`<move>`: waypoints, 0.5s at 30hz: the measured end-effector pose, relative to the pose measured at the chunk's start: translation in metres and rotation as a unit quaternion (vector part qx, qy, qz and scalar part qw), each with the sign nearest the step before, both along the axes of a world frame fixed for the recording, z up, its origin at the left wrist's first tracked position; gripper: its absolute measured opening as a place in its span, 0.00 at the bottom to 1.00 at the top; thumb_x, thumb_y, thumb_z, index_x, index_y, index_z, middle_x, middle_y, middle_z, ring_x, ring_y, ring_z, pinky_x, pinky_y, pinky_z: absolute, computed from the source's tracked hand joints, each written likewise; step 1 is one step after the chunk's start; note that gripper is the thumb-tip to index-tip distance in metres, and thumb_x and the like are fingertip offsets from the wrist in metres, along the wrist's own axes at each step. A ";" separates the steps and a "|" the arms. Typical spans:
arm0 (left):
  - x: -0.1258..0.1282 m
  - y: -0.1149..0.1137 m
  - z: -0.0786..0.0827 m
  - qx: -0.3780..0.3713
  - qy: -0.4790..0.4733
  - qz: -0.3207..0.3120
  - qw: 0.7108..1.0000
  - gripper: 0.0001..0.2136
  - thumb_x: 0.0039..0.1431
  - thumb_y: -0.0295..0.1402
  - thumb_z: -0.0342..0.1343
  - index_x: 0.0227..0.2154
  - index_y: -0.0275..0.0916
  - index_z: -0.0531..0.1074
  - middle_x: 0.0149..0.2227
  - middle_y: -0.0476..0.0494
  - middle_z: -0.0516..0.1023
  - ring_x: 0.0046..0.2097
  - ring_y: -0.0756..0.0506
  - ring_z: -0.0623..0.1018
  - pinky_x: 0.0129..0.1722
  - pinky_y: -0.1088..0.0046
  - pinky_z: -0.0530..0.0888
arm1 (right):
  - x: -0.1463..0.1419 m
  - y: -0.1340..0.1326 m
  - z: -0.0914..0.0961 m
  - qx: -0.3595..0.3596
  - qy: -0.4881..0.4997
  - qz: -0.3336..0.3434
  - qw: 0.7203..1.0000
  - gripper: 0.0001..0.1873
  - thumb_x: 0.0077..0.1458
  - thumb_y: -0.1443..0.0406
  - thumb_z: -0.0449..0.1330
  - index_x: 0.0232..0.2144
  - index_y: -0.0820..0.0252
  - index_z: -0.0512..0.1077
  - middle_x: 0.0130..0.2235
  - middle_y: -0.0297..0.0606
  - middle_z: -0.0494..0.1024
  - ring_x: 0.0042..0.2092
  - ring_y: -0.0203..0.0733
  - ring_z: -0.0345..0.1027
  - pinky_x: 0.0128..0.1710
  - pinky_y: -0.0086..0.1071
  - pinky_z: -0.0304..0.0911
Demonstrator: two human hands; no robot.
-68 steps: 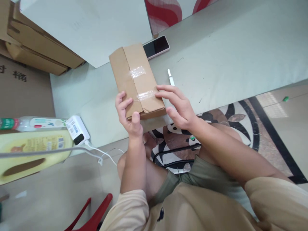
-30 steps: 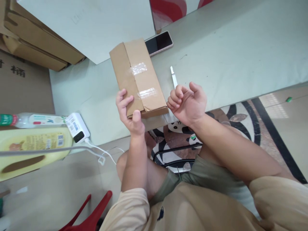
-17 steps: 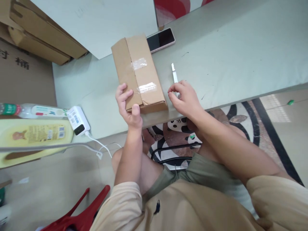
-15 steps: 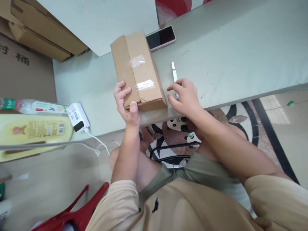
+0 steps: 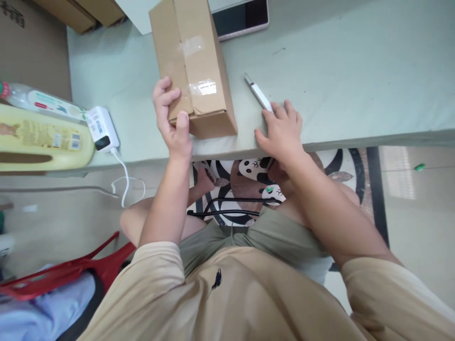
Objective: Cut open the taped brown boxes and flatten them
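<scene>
A closed cardboard box (image 5: 202, 61) lies on the cloth-covered table, with two strips of clear tape across its top seam. Its near left corner is in the grip of my left hand (image 5: 174, 118), fingers on the top and thumb at the near edge. To the right of the box is a white utility knife (image 5: 259, 94), its tip pointing away and left. My right hand (image 5: 282, 128) rests over the knife's near end, which the fingers hide. Those fingers are spread, the thumb apart from the knife.
A phone (image 5: 241, 19) lies behind the box. On the left stand a white device (image 5: 101, 128) with a cable, a clear plastic bottle (image 5: 53, 104) and a yellow jug (image 5: 42, 137). The table edge (image 5: 373, 139) runs close before me; a red chair (image 5: 71, 270) is lower left.
My right hand has come down onto the knife's near end, and the knife has turned so its tip points more to the left. The whole view has shifted; my left hand stays on the box.
</scene>
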State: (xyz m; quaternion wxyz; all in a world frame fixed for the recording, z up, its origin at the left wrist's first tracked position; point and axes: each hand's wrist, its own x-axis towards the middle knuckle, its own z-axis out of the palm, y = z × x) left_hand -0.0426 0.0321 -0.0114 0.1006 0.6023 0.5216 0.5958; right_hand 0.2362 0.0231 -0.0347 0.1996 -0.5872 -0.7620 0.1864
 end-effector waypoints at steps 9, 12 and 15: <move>-0.028 0.012 -0.027 0.098 0.077 -0.073 0.990 0.30 0.59 0.59 0.58 0.51 0.36 0.65 0.62 0.41 0.70 0.68 0.45 0.67 0.74 0.63 0.61 | 0.044 -0.008 0.005 -0.025 0.027 0.037 0.999 0.27 0.61 0.56 0.55 0.60 0.59 0.69 0.68 0.54 0.63 0.72 0.70 0.49 0.68 0.68 0.44; -0.025 0.012 -0.029 0.075 0.113 -0.052 0.989 0.30 0.62 0.58 0.53 0.54 0.38 0.62 0.64 0.43 0.67 0.70 0.46 0.64 0.75 0.63 0.57 | 0.049 -0.003 -0.010 0.000 0.095 0.042 0.995 0.25 0.61 0.53 0.57 0.55 0.60 0.73 0.66 0.56 0.66 0.70 0.70 0.50 0.68 0.66 0.45; -0.022 0.015 -0.032 0.088 0.128 -0.048 0.987 0.34 0.62 0.63 0.43 0.56 0.38 0.59 0.65 0.43 0.66 0.71 0.47 0.63 0.75 0.64 0.56 | 0.044 0.005 -0.024 0.045 0.156 0.020 0.986 0.21 0.63 0.51 0.57 0.46 0.60 0.77 0.61 0.56 0.71 0.68 0.67 0.54 0.69 0.61 0.48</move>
